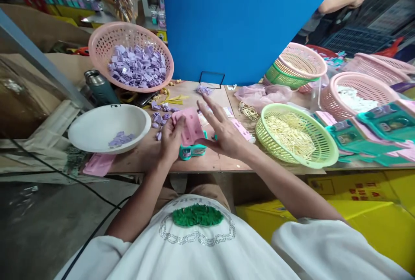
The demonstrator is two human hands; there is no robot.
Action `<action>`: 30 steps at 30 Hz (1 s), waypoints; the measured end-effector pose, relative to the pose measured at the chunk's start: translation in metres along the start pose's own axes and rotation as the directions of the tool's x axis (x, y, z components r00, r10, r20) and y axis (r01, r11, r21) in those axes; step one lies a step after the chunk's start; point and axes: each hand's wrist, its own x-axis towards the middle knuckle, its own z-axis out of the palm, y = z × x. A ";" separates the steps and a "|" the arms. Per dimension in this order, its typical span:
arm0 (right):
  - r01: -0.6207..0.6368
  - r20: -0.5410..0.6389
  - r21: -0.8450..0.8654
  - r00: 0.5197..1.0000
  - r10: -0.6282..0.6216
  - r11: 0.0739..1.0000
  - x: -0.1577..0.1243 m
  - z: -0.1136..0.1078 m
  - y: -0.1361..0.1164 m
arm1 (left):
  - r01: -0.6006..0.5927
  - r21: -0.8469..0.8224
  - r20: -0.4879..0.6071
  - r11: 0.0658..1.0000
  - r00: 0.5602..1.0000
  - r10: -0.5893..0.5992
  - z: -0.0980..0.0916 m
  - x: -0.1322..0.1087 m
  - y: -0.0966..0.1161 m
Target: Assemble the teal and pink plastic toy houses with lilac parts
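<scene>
My left hand point(171, 138) grips a pink plastic panel point(189, 125), holding it tilted over a teal toy part point(192, 151) on the wooden table point(214, 164). My right hand point(223, 131) hovers just right of the panel with its fingers stretched and spread, thumb near the panel's lower edge. Small purple pieces point(160, 118) lie loose on the table just behind my left hand.
A white bowl point(97, 131) with a few purple pieces sits left. A pink basket point(129, 57) of purple pieces stands behind it. A green basket point(296, 139) of cream parts is right, beside stacked teal and pink toys point(372, 137). Another person's arm point(340, 1) shows far right.
</scene>
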 end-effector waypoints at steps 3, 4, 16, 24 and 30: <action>0.161 0.217 -0.013 0.964 -0.154 0.987 0.003 -0.009 0.003 | 0.062 0.100 0.231 0.993 0.969 -0.084 -0.010 -0.003 0.018; 0.194 0.258 -0.010 0.948 -0.185 0.981 0.006 -0.010 0.004 | 0.111 0.115 0.307 0.987 0.941 -0.141 -0.013 -0.004 0.023; 0.087 0.170 0.102 0.980 -0.104 0.991 -0.014 0.060 0.057 | -0.011 0.190 0.074 0.982 0.997 -0.004 -0.059 -0.017 -0.043; 0.004 0.262 0.141 0.964 -0.041 0.990 -0.029 0.076 0.060 | -0.153 0.277 0.193 0.949 0.976 0.101 -0.058 -0.033 -0.085; 0.017 0.259 0.069 0.965 -0.034 0.997 -0.032 0.077 0.050 | -0.208 0.391 0.190 0.897 0.971 0.142 -0.060 -0.032 -0.090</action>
